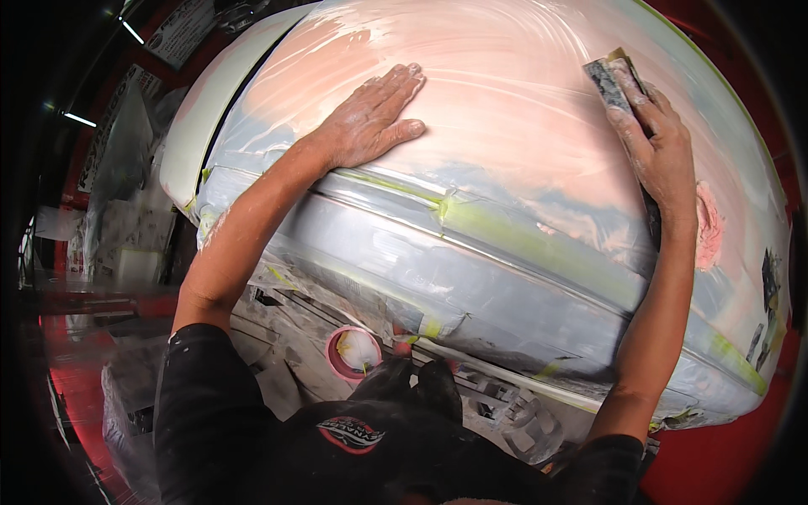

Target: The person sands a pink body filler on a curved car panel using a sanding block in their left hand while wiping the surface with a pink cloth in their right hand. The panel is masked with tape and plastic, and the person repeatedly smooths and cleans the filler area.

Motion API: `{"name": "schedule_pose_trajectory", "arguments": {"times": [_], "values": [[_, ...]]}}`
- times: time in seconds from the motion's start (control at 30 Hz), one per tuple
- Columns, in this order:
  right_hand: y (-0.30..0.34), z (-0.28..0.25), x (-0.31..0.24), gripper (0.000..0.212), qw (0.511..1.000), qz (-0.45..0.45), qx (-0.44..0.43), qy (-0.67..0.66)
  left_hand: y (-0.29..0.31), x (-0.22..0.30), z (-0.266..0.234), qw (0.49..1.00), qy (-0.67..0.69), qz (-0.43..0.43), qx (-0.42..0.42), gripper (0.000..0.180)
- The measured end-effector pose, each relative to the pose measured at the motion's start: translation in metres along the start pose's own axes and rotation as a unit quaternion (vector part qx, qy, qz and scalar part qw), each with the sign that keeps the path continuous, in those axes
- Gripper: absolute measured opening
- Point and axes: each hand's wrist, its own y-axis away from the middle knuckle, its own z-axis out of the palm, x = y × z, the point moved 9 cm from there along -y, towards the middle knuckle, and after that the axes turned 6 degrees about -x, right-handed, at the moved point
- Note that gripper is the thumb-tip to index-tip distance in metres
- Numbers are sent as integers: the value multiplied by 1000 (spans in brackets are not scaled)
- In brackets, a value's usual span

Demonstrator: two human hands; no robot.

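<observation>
A large curved car body panel (pixel 505 101) fills the middle of the view, its surface a mix of pink filler, white dust and grey patches. Flat on the panel's left part lies my left hand (pixel 374 114), dusty, with the fingers stretched out and the thumb apart. My right hand (pixel 661 143) is wrapped round a sanding block (pixel 608 86), dark grey and speckled with dust, with a tan edge showing. The block rests on the panel's right part; its underside is hidden. Beside my right wrist, a rough pink patch of filler (pixel 709 227) sits on the panel.
Green masking tape (pixel 492 223) and plastic film run along the lower panel edge. On the floor below stands a pink tub (pixel 353 353) holding whitish stuff, near my dark shoes (pixel 404 383). Clear plastic sheeting (pixel 122 168) hangs at the left. Red flooring (pixel 715 454) shows lower right.
</observation>
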Motion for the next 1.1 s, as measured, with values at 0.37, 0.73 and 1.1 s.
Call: {"name": "schedule_pose_trajectory", "arguments": {"times": [0.37,0.73,1.1], "values": [[5,69,-60,46,974,-95,-184,96,-51,19,-33,971,186,-54,140,48],[20,72,-91,38,973,-138,-180,46,-49,14,-29,981,65,-93,159,40],[-5,91,-91,45,967,-165,-188,46,-26,-8,-49,960,108,-105,235,38]]}}
